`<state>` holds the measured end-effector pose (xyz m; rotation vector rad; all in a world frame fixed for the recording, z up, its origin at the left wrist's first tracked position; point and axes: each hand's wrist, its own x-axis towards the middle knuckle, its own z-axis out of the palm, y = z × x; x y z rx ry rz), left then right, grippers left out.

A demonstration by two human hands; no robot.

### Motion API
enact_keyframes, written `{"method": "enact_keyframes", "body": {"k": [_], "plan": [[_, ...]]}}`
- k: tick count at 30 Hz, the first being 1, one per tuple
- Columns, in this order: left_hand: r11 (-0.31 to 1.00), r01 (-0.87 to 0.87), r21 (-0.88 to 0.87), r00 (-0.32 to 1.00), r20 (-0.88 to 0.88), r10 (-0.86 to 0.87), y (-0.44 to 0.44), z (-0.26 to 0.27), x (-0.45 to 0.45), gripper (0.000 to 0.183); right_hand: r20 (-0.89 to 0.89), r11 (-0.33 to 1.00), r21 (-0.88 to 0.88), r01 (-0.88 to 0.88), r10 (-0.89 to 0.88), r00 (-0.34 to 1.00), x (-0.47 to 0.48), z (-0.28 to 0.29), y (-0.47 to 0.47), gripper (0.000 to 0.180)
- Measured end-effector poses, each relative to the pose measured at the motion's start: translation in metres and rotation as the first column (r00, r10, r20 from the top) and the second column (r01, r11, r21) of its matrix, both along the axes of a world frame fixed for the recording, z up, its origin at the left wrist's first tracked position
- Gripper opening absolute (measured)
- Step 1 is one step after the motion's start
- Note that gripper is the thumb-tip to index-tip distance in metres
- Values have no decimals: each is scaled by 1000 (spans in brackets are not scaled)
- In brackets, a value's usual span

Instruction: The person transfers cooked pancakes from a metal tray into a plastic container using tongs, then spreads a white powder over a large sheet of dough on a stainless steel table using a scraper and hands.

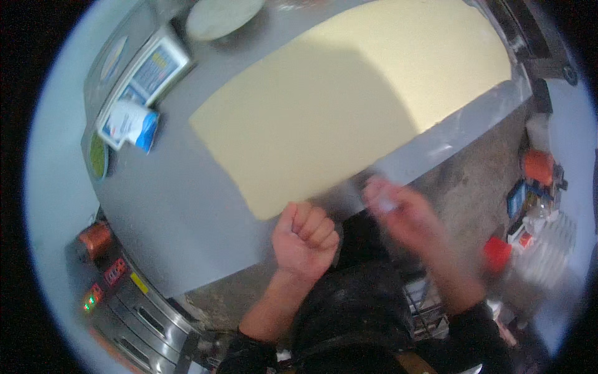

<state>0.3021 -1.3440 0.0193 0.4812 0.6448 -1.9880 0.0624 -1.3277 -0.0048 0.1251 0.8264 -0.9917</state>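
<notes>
A large, flat, pale yellow sheet of dough [303,112] lies across a grey work table [196,233]. My left hand [306,238] is curled into a fist at the sheet's near edge, thumb up, with nothing visible inside it. To its right, my right hand [397,205] is blurred by motion just off the table's near edge. Its fingers are bent, and a small whitish patch shows at them; whether that is something held cannot be made out. A broad shadow covers the left part of the dough, while the far right part is brightly lit.
A pale round board or lid [224,18] lies at the back. On the left are a white box [159,65] with print, a white-and-blue packet [133,124] and a bowl of green stuff [98,154]. A metal appliance [140,318] with lit digits stands lower left; a red object [496,254] is at right.
</notes>
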Motion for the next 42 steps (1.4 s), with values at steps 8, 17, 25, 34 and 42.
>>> {"method": "enact_keyframes", "body": {"k": [8, 17, 25, 34, 42], "plan": [[985, -93, 148, 986, -123, 111, 58, -22, 108, 42, -740, 807, -571, 153, -586, 330, -38, 12, -84, 23], [969, -135, 207, 977, -132, 165, 90, -32, 121, 43, -724, 983, -180, -22, -117, 679, 26, -3, -73, 39], [963, -157, 220, 986, -28, 167, 79, -28, 128, 45, -766, 797, -446, 407, -575, 287, -55, 38, -95, 38], [976, -155, 150, 986, -42, 163, 58, -28, 107, 42, -720, 961, -274, 28, -224, 657, 2, -5, -76, 45], [995, -92, -27, 996, 20, 92, 11, -29, 85, 43, -959, 999, -38, -17, -32, 283, -82, 15, -91, 39]]}}
